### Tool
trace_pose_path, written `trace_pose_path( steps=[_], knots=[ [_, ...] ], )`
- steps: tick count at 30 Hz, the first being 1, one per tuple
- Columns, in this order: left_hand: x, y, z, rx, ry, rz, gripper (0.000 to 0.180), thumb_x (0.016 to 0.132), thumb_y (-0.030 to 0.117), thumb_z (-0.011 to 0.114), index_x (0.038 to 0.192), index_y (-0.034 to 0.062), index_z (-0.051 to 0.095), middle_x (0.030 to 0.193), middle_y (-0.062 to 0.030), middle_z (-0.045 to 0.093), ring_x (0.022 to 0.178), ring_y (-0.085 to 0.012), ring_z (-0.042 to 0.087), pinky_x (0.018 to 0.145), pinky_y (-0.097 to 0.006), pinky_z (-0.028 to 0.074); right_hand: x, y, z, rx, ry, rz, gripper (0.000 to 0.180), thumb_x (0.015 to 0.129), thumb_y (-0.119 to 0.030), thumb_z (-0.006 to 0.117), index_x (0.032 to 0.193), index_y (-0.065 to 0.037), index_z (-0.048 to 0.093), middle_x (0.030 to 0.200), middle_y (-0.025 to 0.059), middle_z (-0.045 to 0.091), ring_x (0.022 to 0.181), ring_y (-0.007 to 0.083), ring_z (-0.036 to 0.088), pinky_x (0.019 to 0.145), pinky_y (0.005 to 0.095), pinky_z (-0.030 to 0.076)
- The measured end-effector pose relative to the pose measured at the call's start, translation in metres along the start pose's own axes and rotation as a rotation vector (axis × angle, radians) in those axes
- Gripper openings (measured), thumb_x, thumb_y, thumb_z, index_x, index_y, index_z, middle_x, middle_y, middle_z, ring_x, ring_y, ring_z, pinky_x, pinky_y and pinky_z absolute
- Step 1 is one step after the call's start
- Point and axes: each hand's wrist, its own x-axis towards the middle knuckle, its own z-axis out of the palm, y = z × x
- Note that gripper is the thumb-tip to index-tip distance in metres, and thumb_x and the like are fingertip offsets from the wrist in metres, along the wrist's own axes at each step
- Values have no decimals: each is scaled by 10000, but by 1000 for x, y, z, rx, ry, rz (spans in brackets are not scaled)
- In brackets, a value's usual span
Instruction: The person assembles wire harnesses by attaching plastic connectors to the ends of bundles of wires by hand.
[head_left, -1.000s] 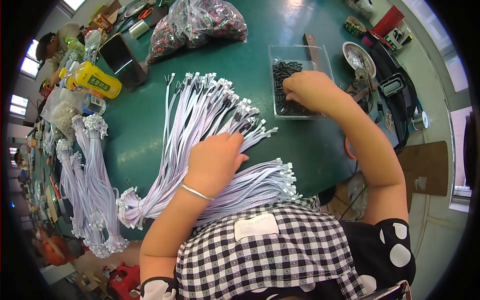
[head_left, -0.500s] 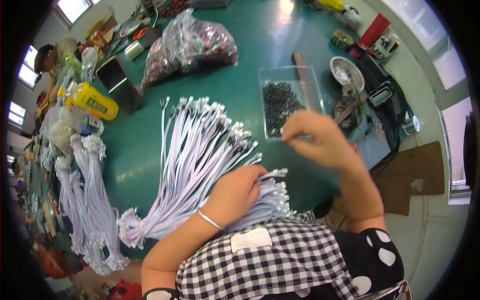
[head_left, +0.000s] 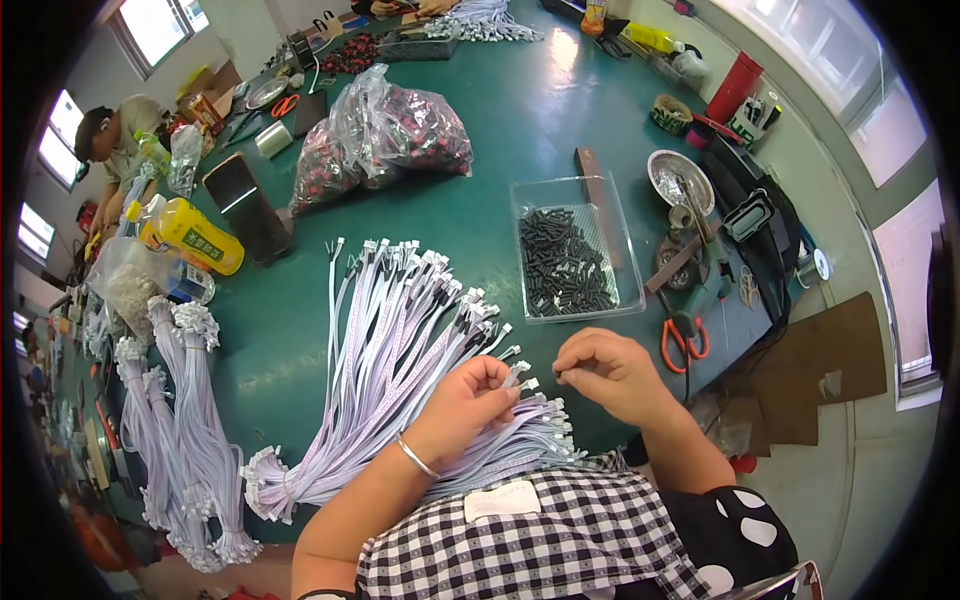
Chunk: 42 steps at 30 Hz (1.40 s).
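Note:
My left hand pinches the end of a white flat cable, whose white connector sticks out past the fingertips. My right hand is just to its right, thumb and forefinger pressed together. Something small and dark seems to show at those fingertips, too little to name. A large fanned bundle of white cables spreads under and left of my left hand, tied at its near left end. Beyond my right hand stands a clear plastic tray holding many short black tubes.
Tied cable bundles hang over the left side near yellow bottles and a phone. A clear bag of red and black parts lies farther back. Orange-handled pliers and a metal bowl are right. A person works far left.
My right hand has come from the tray's near edge toward my left hand. My left hand now holds a cable end up toward it. The whole view has shifted.

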Motion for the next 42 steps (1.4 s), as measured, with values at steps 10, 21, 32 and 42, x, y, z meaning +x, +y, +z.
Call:
trace_pose_path(
  steps=[10, 21, 32, 42],
  knots=[
    [-2, 0, -2, -56, -21, 8, 148, 836, 11, 613, 972, 34, 561, 776, -4, 556, 634, -88, 547, 593, -202, 458, 1, 6, 11, 171, 57, 166, 126, 819, 75, 583, 938, 36, 603, 918, 81, 587, 795, 143, 623, 708, 242, 512],
    [-1, -2, -4, -69, -15, 18, 107, 838, 15, 617, 912, 59, 555, 788, -3, 561, 585, -77, 515, 546, -197, 438, 4, 1, 27, -130, 105, 62, 94, 777, -28, 666, 859, 5, 638, 803, 60, 619, 669, 104, 592, 608, 230, 478],
    [-1, -2, -3, -51, -18, 17, 118, 832, 7, 622, 916, 60, 557, 772, 0, 553, 573, -71, 510, 532, -189, 427, 5, 3, 27, -136, 100, 41, 79, 777, -27, 661, 840, 6, 626, 778, 53, 609, 651, 103, 575, 588, 233, 462],
    [-1, -3, -3, -61, -18, 31, 124, 828, 18, 632, 920, 63, 564, 767, 5, 555, 576, -68, 515, 530, -188, 430, 6, 6, 26, -201, 62, -50, 96, 764, -7, 655, 853, -2, 623, 778, 60, 603, 662, 125, 581, 598, 243, 464]
  ],
)
